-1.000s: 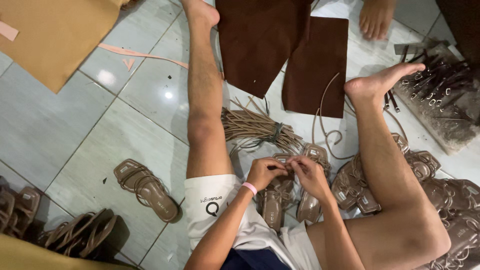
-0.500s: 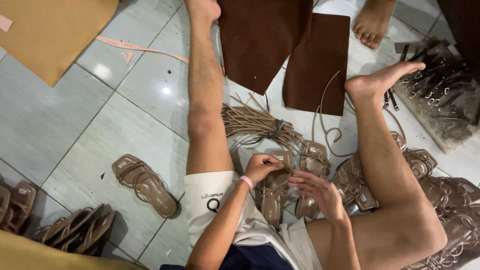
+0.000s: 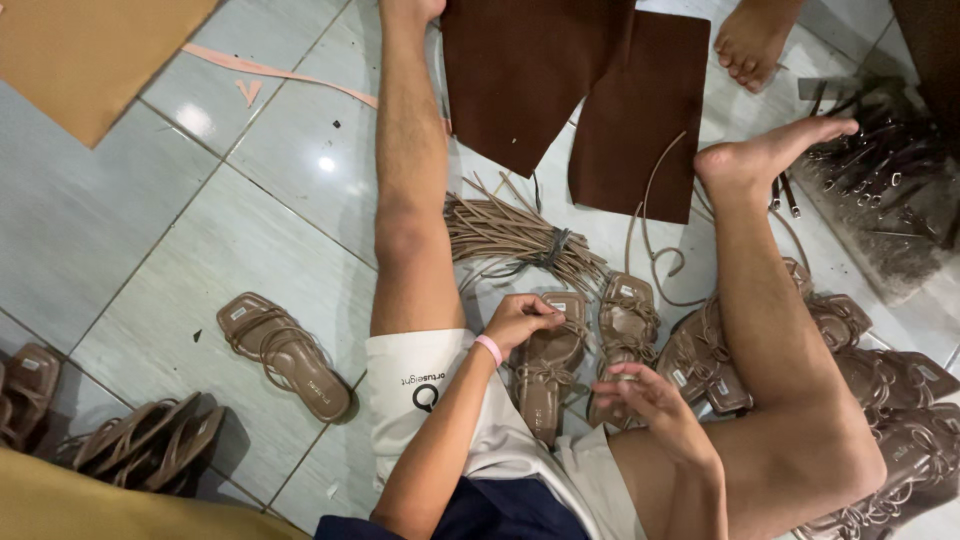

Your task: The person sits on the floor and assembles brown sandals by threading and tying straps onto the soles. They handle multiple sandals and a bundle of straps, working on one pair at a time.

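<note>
Seated on the tiled floor (image 3: pixel 150 250), legs spread, work lies between the thighs, lower centre of the frame.

Left hand (image 3: pixel 520 318), pink wristband above it, is curled shut on the strap end at the top of a tan strappy sandal (image 3: pixel 548 365); fingertips pinch at the toe strap. Right hand (image 3: pixel 650 400) hovers just beside a second sandal (image 3: pixel 622 335), fingers loosely bent and partly apart. I cannot tell whether it grips a thin cord or nothing.

Step in hand, as I judge it: dressing or threading the straps on this one sandal, with its mate lying touching it on the right. The next move seems to call for a fine pinch from the right hand on the loose lace while the left steadies the sole.

A bundle of tan cords (image 3: pixel 520 240) lies just above the pair, tied in the middle. Dark brown sheets (image 3: pixel 560 80) sit at upper centre. A finished sandal (image 3: pixel 285 355) lies alone at left.

Hard to read: the lace between the fingers is too thin to make out. The sandal heap (image 3: pixel 880 400) at right is partly hidden by the right leg and cut by the frame edge. A bare foot (image 3: pixel 750 40) at the top belongs to someone else.
</note>
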